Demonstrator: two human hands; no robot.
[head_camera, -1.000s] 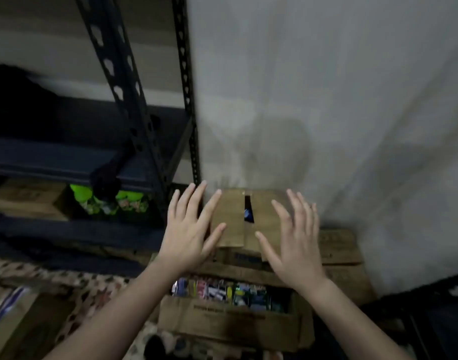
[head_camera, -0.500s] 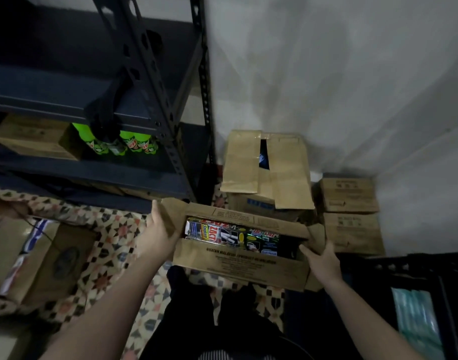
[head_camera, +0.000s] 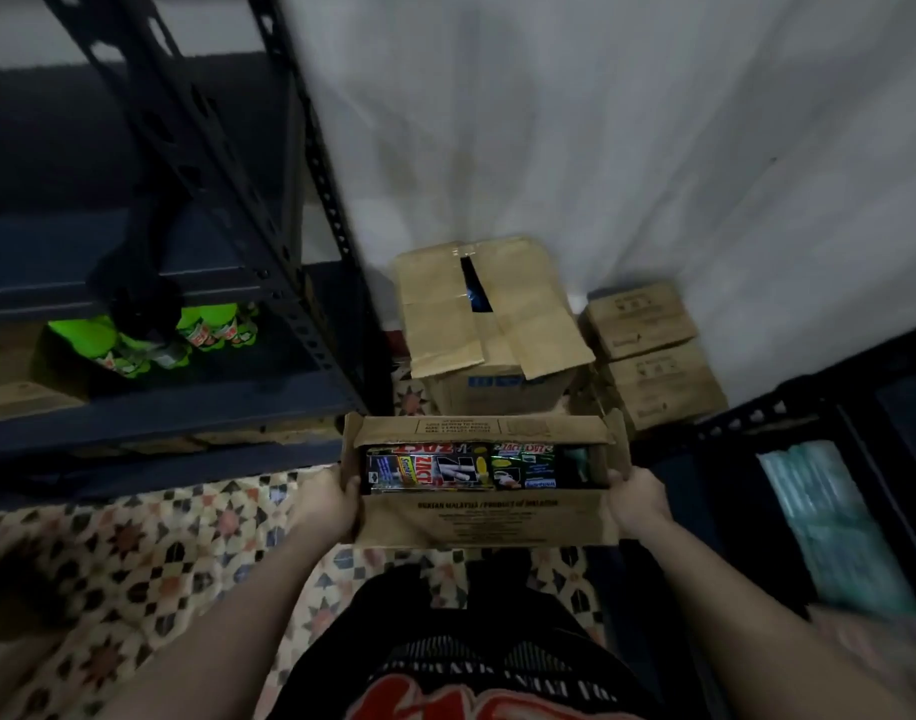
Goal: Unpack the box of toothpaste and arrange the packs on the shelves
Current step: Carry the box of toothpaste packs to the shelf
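Note:
An open brown cardboard box (head_camera: 489, 522) hangs in front of my body, above the patterned floor. Colourful toothpaste packs (head_camera: 461, 467) lie in a row inside it, and the right end of the row looks dark. My left hand (head_camera: 331, 504) grips the box's left end. My right hand (head_camera: 635, 504) grips its right end. A dark metal shelf unit (head_camera: 196, 407) stands at the left, its lower board level with the box's top.
Green bottles (head_camera: 206, 332) and a brown carton (head_camera: 14, 387) sit on the left shelf. A taller box with loose flaps (head_camera: 492, 324) stands by the wall, with two small cartons (head_camera: 648, 356) to its right. A dark rack with pale packs (head_camera: 830, 517) is at right.
My hands left the tall box's flaps, took hold of the open toothpaste box at both ends and lifted it off the floor toward my body.

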